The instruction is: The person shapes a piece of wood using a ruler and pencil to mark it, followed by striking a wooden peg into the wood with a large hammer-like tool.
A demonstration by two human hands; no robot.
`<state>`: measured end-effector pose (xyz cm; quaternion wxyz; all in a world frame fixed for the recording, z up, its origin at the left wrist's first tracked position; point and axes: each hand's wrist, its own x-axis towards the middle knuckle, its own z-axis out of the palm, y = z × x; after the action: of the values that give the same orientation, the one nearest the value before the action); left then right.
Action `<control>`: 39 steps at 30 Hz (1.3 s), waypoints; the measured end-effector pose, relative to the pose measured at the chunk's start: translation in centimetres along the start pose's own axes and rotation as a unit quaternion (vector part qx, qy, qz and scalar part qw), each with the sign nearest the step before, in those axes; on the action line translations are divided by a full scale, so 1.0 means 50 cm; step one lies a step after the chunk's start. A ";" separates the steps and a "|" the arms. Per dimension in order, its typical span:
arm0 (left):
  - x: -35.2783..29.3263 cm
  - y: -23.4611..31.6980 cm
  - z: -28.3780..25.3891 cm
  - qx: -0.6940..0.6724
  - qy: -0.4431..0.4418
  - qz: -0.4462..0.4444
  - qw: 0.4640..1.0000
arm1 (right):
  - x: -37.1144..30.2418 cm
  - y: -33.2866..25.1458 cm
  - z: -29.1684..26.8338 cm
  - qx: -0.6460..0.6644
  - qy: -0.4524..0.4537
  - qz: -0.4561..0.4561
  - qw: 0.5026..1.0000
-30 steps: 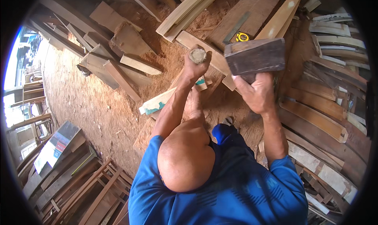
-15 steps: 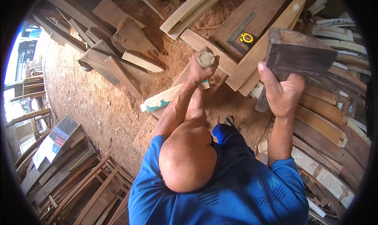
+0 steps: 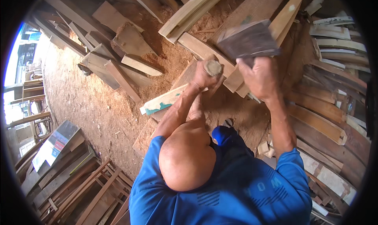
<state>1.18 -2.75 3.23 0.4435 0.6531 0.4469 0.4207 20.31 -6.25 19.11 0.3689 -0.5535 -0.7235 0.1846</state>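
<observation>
My left hand [image 3: 204, 76] is closed round the upright handle of a chisel [image 3: 213, 68]. Only its round, worn top shows above my fist; the blade is hidden beneath. My right hand [image 3: 260, 78] grips a dark, block-headed wooden mallet [image 3: 249, 40], whose head is smeared by motion and is apart from the chisel, to its upper right. Below my left hand lies a pale piece of wood with green paint [image 3: 161, 103] along its edge. My bare knee [image 3: 188, 158] is bent up beside my left arm.
Pale curved timbers [image 3: 193, 14] and a plank [image 3: 206, 50] lie ahead. Offcuts [image 3: 136, 40] rest on sawdust at the far left. Stacked curved boards [image 3: 323, 118] line the right side. More lumber and a slatted frame [image 3: 102, 189] are at the lower left.
The mallet in my right hand has swung left, toward the chisel, and now covers the yellow tape measure and the square. My left hand with the chisel has shifted slightly right and nearer.
</observation>
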 end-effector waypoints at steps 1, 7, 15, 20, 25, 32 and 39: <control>0.002 -0.007 0.004 -0.005 -0.002 -0.001 1.000 | 0.009 -0.027 -0.018 0.053 0.059 -0.026 0.997; 0.036 -0.027 -0.011 0.003 0.039 0.025 0.999 | 0.057 -0.109 -0.139 0.084 0.244 -0.094 0.961; 0.056 -0.023 -0.014 -0.036 0.029 -0.039 0.998 | 0.034 -0.104 -0.149 0.102 0.270 -0.112 0.951; 0.037 -0.018 -0.003 -0.002 0.008 0.003 1.000 | 0.028 -0.099 -0.144 0.081 0.250 -0.114 0.958; 0.045 -0.007 0.000 -0.020 0.017 0.006 1.000 | 0.021 -0.096 -0.135 0.100 0.276 -0.091 0.952; 0.052 0.002 -0.003 -0.024 0.008 -0.008 1.000 | 0.017 -0.091 -0.122 0.110 0.267 -0.072 0.955; 0.051 0.014 0.010 0.010 -0.033 -0.005 0.999 | -0.008 -0.069 -0.083 0.133 0.222 0.024 0.966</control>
<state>2.45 -0.57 4.14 0.4536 0.6689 0.4395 0.3920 21.12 -8.34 24.04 0.5862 -0.5436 -0.5790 0.1601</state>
